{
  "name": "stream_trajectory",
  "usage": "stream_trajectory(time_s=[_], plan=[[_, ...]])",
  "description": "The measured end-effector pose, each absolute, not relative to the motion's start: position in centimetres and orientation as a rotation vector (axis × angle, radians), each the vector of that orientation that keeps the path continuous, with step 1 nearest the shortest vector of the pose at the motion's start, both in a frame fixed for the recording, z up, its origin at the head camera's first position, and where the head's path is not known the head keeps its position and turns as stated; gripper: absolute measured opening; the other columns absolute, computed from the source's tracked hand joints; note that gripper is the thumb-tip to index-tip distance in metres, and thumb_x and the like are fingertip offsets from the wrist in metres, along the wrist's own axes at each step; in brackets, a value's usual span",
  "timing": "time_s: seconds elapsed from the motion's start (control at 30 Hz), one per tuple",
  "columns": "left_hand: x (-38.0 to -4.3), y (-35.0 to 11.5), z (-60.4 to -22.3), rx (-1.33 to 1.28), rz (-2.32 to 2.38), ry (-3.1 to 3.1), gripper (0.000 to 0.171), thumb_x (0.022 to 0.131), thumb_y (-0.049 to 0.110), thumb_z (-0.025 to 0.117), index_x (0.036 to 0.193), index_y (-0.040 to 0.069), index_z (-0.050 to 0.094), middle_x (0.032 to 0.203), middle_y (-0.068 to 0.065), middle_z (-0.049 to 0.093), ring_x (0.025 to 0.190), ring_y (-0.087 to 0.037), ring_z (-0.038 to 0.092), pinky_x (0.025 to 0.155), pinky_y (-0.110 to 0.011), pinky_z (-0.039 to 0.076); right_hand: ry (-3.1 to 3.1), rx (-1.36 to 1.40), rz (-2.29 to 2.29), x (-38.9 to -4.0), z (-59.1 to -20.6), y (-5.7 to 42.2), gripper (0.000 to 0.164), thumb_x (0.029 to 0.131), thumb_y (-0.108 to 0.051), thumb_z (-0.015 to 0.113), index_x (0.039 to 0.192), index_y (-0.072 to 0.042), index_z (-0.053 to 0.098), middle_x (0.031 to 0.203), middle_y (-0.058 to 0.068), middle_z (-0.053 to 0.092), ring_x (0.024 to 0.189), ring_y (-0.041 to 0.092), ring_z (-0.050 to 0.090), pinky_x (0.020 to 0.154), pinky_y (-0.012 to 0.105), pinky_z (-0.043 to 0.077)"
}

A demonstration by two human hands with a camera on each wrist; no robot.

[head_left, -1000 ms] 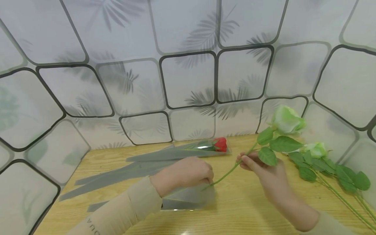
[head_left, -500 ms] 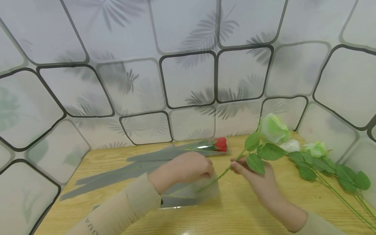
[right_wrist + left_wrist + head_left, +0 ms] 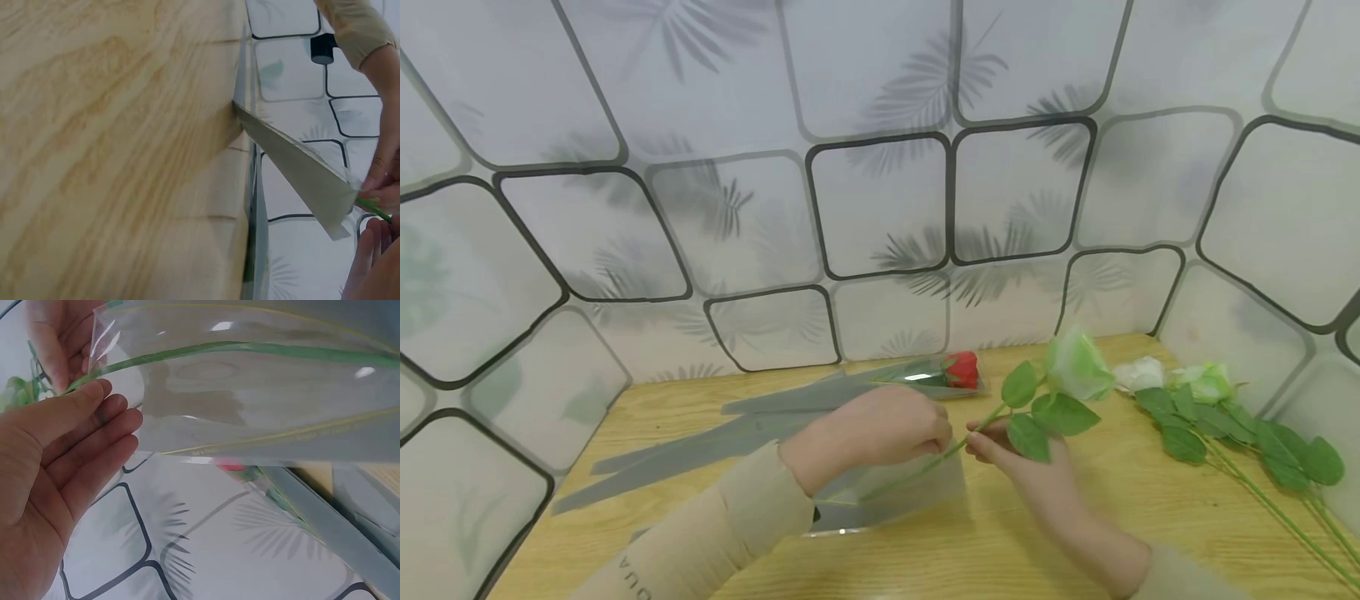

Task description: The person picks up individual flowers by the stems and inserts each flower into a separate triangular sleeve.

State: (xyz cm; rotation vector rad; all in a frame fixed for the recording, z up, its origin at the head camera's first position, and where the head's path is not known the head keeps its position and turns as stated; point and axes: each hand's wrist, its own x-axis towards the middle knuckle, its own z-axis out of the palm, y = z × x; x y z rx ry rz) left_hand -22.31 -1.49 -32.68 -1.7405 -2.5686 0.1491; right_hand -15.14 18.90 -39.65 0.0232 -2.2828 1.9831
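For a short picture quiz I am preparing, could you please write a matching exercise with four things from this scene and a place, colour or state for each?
Column one
1. Red rose
2. Left hand
3. Right hand
4. Table

Column two
A. Holding a pale green rose
B. Yellowish, with wood grain
C. At the open end of a see-through wrapper
D. Wrapped, lying down

Right pairs: 1-D, 2-C, 3-A, 4-B.
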Motion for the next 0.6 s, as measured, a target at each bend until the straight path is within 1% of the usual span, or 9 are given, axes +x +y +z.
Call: stream_trajectory(time_s=[0.1,0.2,0.3,0.37,0.47,0.6], plan=[[-22.3,-1.4,-32.5,-1.754,0.141,-2.532,0.013,0.104,0.021,0.070,0.096,0.022,0.081,0.094,0.010,0.076,0.080,-0.004,0.069,0.076,-0.019,0.056,-2.392,0.020,1.932,-15.1,-40.2,18.5,0.025,0.096,-0.021,0.079,0.113,-0.001,0.077,0.108,0.004,0.082,0.095,0.008,0.075,0.091,0.026,0.057],[-22.3,-1.2,-32.3,-1.771,0.150,-2.497,0.015,0.103,0.020,0.070,0.092,0.021,0.079,0.090,0.010,0.075,0.077,-0.006,0.067,0.074,-0.020,0.056,-2.469,0.034,1.882,-15.1,-40.6,18.1,0.021,0.095,-0.022,0.079,0.108,-0.005,0.078,0.107,0.006,0.081,0.095,0.009,0.073,0.090,0.028,0.054],[-22.2,-1.1,-32.3,-1.773,0.166,-2.487,0.016,0.102,0.019,0.071,0.088,0.020,0.077,0.087,0.009,0.073,0.072,-0.006,0.062,0.071,-0.020,0.054,-2.475,0.035,1.869,-15.1,-41.0,17.7,0.018,0.094,-0.018,0.080,0.105,-0.004,0.078,0.101,0.007,0.081,0.092,0.009,0.071,0.086,0.026,0.055],[-22.2,-1.1,-32.3,-1.762,0.170,-2.500,0.016,0.102,0.019,0.071,0.088,0.021,0.077,0.088,0.010,0.073,0.072,-0.006,0.062,0.071,-0.021,0.054,-2.458,0.027,1.872,-15.2,-41.1,17.6,0.017,0.094,-0.016,0.080,0.105,-0.003,0.078,0.100,0.006,0.081,0.091,0.007,0.071,0.086,0.024,0.055],[-22.2,-1.1,-32.4,-1.742,0.181,-2.530,0.016,0.104,0.021,0.070,0.091,0.020,0.079,0.091,0.010,0.075,0.075,-0.006,0.066,0.073,-0.021,0.056,-2.395,0.036,1.937,-15.1,-41.4,17.5,0.020,0.101,-0.016,0.072,0.108,0.002,0.075,0.099,0.005,0.080,0.089,0.006,0.071,0.086,0.024,0.058],[-22.2,-1.2,-32.4,-1.730,0.198,-2.550,0.013,0.103,0.023,0.070,0.096,0.021,0.080,0.094,0.011,0.076,0.082,-0.005,0.071,0.077,-0.022,0.058,-2.244,0.062,2.082,-15.0,-41.4,17.3,0.032,0.111,-0.017,0.056,0.114,0.011,0.069,0.096,0.000,0.078,0.088,0.008,0.074,0.085,0.024,0.062]])
